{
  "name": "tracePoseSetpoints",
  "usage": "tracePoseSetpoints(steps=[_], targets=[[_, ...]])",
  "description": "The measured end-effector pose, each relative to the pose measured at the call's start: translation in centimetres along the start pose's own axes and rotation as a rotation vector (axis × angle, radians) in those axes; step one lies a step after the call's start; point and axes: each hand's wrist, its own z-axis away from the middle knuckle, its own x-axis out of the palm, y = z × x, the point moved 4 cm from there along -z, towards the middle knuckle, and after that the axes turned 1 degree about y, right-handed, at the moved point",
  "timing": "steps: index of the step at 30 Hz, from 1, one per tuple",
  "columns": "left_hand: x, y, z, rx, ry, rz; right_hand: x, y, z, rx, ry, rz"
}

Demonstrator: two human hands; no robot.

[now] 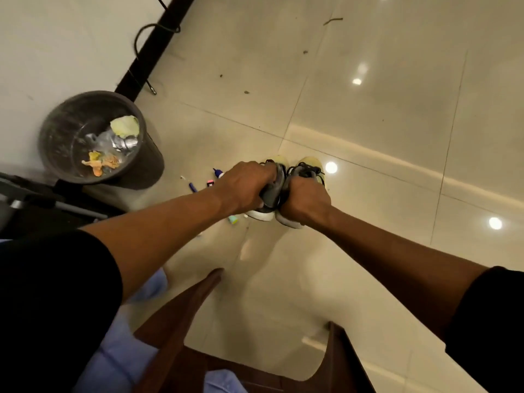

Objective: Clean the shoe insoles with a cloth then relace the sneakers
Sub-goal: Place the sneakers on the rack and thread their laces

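Left hand (245,185) gripping left sneaker (269,194), fingers curled around its collar; right hand (304,201) closed the same way on right sneaker (304,171). Both sneakers side by side, touching, over tiled floor (368,109), near dark trash bin (141,165) and small scattered items (209,182)

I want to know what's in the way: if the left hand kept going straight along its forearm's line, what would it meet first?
Probably only bare glossy cream floor tile. The left hand grips a grey white-soled sneaker and points up-right, though depth is unclear.
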Motion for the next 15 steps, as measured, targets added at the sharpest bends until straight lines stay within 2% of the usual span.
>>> tracePoseSetpoints(steps=[3,7,12,15], targets=[[-5.0,-1.5,1.6,-0.045,0.081,0.002,-4.4,-3.2,0.1,-0.077,0.073,0.019],[-11.8,-2.4,6.2,-0.077,0.269,-0.042,-10.0,-8.8,1.5,-0.191,0.183,0.083],[-19.2,-3.4,15.5,-0.172,0.558,-0.066,-16.1,-17.5,5.6,-0.429,0.455,0.157],[-22.8,-4.2,22.3,-0.266,0.702,-0.085,-18.8,-23.4,8.9,-0.559,0.541,0.154]])
